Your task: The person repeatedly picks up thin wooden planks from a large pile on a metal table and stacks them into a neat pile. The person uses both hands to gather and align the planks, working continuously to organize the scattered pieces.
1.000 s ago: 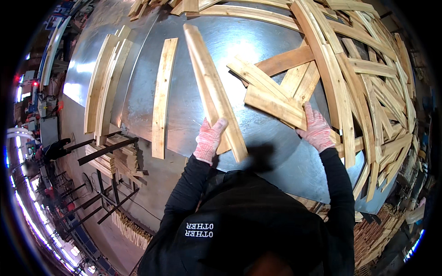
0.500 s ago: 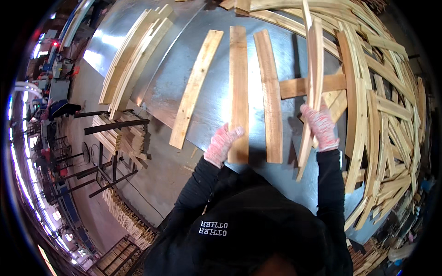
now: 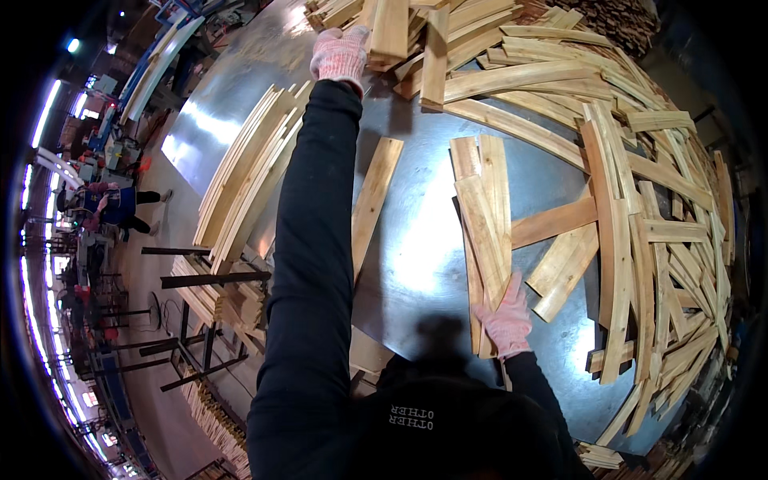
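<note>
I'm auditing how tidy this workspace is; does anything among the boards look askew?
Yes: on the metal table, the right-hand board heap crisscrosses at many angles, unlike the roughly parallel boards at left.

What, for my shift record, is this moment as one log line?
left hand: arm outstretched, at far board | right hand: on near boards | metal table: beneath boards | stacked boards: left

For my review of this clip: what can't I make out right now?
All in the head view:
- Left hand: its fingertips, hidden behind its own back, so its grip is unclear.
- Upper plank, right of that hand: its far end, cut off by the top edge.
- Lone plank: its lower end, behind the left sleeve.
- Top plank: its near end, covered by the right hand.
- Distant person: hand details, too small.
</note>
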The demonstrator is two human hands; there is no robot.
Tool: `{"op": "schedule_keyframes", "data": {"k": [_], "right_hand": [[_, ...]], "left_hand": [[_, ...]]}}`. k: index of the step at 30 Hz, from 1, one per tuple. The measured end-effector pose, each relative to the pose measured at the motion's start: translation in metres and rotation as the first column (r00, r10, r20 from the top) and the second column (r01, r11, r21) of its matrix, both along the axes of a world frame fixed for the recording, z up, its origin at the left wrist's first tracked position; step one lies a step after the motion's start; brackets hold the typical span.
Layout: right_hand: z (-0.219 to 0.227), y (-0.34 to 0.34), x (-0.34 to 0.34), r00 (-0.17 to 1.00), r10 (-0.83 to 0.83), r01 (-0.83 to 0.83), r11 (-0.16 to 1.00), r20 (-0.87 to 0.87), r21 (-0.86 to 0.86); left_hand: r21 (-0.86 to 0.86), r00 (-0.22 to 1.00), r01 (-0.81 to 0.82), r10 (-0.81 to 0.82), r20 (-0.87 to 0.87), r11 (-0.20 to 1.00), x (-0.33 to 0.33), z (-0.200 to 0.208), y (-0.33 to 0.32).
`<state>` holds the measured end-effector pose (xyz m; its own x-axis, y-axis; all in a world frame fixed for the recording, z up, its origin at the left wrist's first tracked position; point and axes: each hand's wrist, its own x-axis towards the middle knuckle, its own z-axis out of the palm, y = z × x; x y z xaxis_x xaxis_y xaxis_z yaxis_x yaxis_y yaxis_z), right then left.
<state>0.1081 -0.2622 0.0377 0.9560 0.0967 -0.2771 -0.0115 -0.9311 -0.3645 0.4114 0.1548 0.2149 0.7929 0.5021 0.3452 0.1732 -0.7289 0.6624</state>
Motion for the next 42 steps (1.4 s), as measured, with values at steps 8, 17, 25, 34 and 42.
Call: {"op": "schedule_keyframes", "data": {"k": [8, 17, 25, 34, 42], "right_hand": [[0.016, -0.051, 0.016, 0.800, 0.129, 0.519, 0.343, -0.586, 0.783], [0.013, -0.078, 0.070, 0.794, 0.079, 0.539, 0.369, -0.603, 0.757], [0.037, -0.047, 0.056, 0.680, 0.341, 0.733, -0.303, -0.649, 0.609], [0.014, 0.016, 0.032, 0.981, -0.193, 0.186, 0.868, -0.032, 0.461], [-0.018, 0.020, -0.030, 0.987, -0.023, 0.025, 1.000, -0.161, 0.007]], "left_hand": [[-0.848, 0.787, -0.018, -0.516, -0.339, 0.529, -0.225, -0.149, -0.189], [-0.876, 0.924, -0.094, -0.369, 0.100, -0.473, -0.247, -0.208, -0.266], [-0.940, 0.800, -0.075, -0.542, -0.256, 0.334, -0.266, -0.123, -0.251], [-0.908, 0.786, -0.023, -0.553, -0.275, 0.419, -0.326, -0.192, -0.247], [-0.737, 0.852, -0.051, -0.356, -0.384, 0.674, -0.368, -0.188, -0.183]]}}
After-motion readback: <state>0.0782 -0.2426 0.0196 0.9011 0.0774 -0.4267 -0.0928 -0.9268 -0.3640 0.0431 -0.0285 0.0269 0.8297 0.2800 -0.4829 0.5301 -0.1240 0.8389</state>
